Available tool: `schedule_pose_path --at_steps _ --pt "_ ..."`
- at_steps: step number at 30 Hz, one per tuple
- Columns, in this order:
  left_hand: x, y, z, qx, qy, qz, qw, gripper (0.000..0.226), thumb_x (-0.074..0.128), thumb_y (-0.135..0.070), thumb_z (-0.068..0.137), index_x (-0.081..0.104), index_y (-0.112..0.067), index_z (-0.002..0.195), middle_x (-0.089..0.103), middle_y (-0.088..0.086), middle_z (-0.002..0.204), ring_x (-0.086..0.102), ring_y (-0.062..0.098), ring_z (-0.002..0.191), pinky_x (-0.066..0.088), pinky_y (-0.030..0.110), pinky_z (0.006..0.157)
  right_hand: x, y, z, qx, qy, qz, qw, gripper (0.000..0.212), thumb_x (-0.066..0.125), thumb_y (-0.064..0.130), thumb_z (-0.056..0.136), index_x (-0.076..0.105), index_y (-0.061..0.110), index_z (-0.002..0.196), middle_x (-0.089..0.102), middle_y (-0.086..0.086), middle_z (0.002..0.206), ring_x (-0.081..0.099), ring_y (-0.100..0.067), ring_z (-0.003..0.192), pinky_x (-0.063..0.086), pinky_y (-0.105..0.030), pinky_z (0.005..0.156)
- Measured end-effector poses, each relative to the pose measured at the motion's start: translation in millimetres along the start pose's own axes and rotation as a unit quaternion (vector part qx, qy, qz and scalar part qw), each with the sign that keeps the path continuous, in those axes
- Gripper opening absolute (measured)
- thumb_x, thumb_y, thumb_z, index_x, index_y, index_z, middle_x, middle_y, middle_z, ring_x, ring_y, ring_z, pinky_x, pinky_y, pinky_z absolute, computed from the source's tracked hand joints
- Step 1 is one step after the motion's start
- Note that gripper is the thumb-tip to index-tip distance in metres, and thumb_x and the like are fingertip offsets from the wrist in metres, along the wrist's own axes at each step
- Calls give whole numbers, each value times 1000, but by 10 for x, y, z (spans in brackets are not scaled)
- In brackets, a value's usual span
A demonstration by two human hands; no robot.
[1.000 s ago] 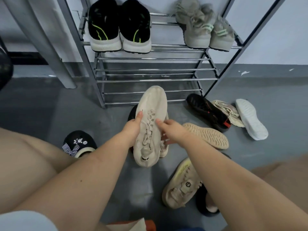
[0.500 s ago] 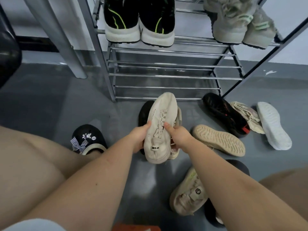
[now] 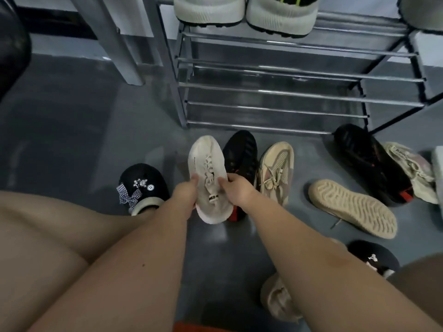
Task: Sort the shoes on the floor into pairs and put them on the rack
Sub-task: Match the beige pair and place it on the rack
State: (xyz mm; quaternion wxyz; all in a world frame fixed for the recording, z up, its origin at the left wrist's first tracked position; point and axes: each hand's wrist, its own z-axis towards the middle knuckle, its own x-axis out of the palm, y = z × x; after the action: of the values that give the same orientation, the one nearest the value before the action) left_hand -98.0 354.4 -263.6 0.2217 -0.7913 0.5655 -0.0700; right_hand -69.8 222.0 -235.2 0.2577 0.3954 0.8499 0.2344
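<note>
Both my hands hold a cream knit sneaker (image 3: 208,164), toe pointing away, above the grey floor. My left hand (image 3: 185,196) grips its left side and my right hand (image 3: 236,191) grips its right side. Just to its right on the floor lie a black sneaker (image 3: 241,155) and a beige laced sneaker (image 3: 275,171). Further right lie a beige shoe sole-up (image 3: 352,208), another black sneaker (image 3: 371,164) and a cream laced sneaker (image 3: 410,171). The metal shoe rack (image 3: 275,92) stands straight ahead, its lower bars bare, with a black-and-white pair (image 3: 244,10) on the shelf above.
My feet wear black clogs, one at the left (image 3: 141,185) and one at the right (image 3: 374,258). A beige shoe (image 3: 278,300) lies partly under my right forearm. A grey post (image 3: 115,44) stands left of the rack. A dark object (image 3: 12,49) fills the far left edge.
The cream sneaker has come lower and to the left in both hands, uncovering the black and beige sneakers beside it. The view has tilted down and shifted right.
</note>
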Motion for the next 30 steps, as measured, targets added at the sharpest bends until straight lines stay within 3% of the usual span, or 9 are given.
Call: schedule_pose_path --at_steps 4,7,10,14,16,19,23,26,30 --pt "-25 -99 24 54 -47 90 993 42 40 -25 100 50 0 131 54 17 132 52 35 122 42 38 103 105 61 41 -1 34 -14 999 40 39 25 101 43 15 139 56 -4 132 51 -22 124 38 -26 99" --pt "-67 -113 126 90 -73 101 988 37 36 -7 97 52 -4 130 54 18 132 52 34 119 41 36 103 98 96 44 -9 69 -50 996 44 33 24 103 34 11 146 46 -4 143 44 -21 132 33 -25 104" --pt "-76 -172 85 112 -71 133 982 36 37 -7 96 53 -2 128 55 18 130 54 27 107 41 28 89 40 72 46 -15 47 -74 996 49 36 26 103 29 7 147 40 -11 148 39 -25 136 31 -28 108" --pt "39 -149 -87 145 -29 225 963 48 44 -15 96 38 -13 144 46 11 142 51 30 122 42 28 93 -75 -47 31 3 32 -63 998 59 39 35 100 20 13 152 46 -4 137 46 -20 126 30 -30 110" --pt "111 -87 -188 189 -15 364 912 50 41 -20 96 34 -15 145 43 11 144 48 30 126 40 33 101 -172 -129 -31 -2 8 -82 997 59 42 35 99 22 11 150 44 -8 144 46 -25 129 32 -31 110" --pt "215 -29 -371 264 -6 550 792 53 39 -27 98 26 -18 148 24 10 155 26 29 141 23 36 114 -352 -295 -220 -8 -20 -130 991 60 43 34 99 22 10 150 39 -13 148 39 -27 136 30 -31 112" --pt "440 33 -594 331 -6 637 696 58 39 -33 98 19 -20 150 16 10 158 19 28 143 18 37 117 -637 -589 -540 -9 -64 -301 951 59 39 36 99 20 11 150 25 -18 155 22 -32 143 19 -37 116" --pt "707 46 -765 373 9 679 632 60 37 -35 98 14 -19 151 9 10 159 12 27 146 12 38 119 -842 -816 -753 18 -89 -344 935 66 42 40 97 13 16 152 23 -14 154 25 -34 140 27 -41 112" --pt "1113 139 -997 430 43 710 555 62 37 -33 98 10 -19 152 6 10 160 7 27 147 4 37 119 -1138 -1013 -1059 45 -137 -371 917 64 44 38 96 18 16 150 20 -12 155 25 -34 139 32 -45 107"
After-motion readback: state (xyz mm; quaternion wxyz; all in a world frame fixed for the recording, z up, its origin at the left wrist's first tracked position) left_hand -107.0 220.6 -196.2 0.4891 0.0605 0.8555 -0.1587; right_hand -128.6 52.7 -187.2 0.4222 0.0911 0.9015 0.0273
